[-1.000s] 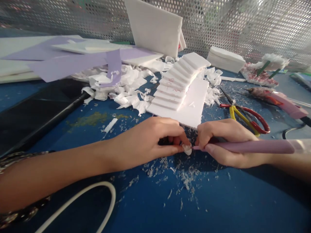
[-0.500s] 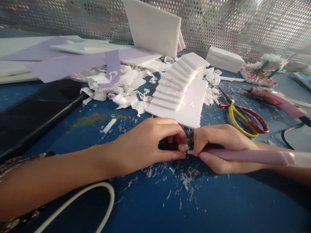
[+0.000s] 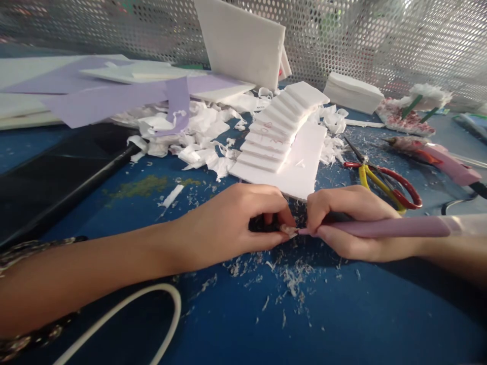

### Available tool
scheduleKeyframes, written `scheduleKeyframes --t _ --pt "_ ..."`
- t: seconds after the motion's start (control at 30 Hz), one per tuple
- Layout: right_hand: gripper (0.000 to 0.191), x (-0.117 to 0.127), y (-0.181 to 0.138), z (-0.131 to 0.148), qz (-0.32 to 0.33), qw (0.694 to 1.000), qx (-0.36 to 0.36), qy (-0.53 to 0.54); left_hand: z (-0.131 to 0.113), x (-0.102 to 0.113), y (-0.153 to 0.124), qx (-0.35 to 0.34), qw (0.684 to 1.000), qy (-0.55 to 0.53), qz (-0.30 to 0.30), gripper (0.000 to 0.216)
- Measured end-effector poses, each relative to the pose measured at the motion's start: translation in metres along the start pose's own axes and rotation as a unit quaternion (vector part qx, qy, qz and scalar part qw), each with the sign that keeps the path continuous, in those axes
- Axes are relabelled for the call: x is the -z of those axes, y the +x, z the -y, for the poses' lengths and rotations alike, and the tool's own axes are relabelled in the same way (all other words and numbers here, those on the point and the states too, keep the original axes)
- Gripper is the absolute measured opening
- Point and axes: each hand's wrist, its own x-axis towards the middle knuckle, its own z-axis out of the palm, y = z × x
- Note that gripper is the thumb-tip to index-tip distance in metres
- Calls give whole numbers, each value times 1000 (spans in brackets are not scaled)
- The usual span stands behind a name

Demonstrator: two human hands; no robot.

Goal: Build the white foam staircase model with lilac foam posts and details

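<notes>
My left hand (image 3: 232, 220) rests on the blue table (image 3: 342, 314), its fingers pinched round a small white foam piece (image 3: 289, 230) that mostly hides behind the fingertips. My right hand (image 3: 352, 220) grips a long lilac craft knife (image 3: 384, 228) like a pen, with its tip touching that foam piece. White shavings (image 3: 289, 276) lie scattered just in front of both hands. Directly behind them stands a white foam staircase model (image 3: 281, 137) on a flat foam base.
Red and yellow scissors (image 3: 384, 177) lie to the right, a pink glue gun (image 3: 437, 159) beyond them. Torn white scraps (image 3: 198, 137), lilac sheets (image 3: 114, 96) and foam boards (image 3: 243, 43) fill the back. A black sheet (image 3: 49, 177) lies left; a white cable (image 3: 125, 314) curves nearby.
The hands dipped slightly lower and came back up. The foam piece, plainly visible a second ago, is now more tucked between my left fingertips. The knife stays at it.
</notes>
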Motion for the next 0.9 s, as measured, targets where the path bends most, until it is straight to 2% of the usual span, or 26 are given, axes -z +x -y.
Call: scheduleKeyframes --t 0.1,0.3,0.47,0.6,0.9 --pt "5 1 0 1 -13 1000 -20 6 1 0 0 -3 1000 -2 0 10" --pt "4 1 1 0 2 1000 -4 17 -1 -1 0 3 1000 4 1 12" --pt "3 -2 1 3 -13 1000 8 10 -5 -2 -2 30 998 44 -32 21" --pt "3 -2 1 6 -10 1000 -5 3 -4 -4 -3 17 997 66 -38 16" --pt "6 3 0 0 -7 999 -36 11 0 -4 -2 6 999 19 -27 9"
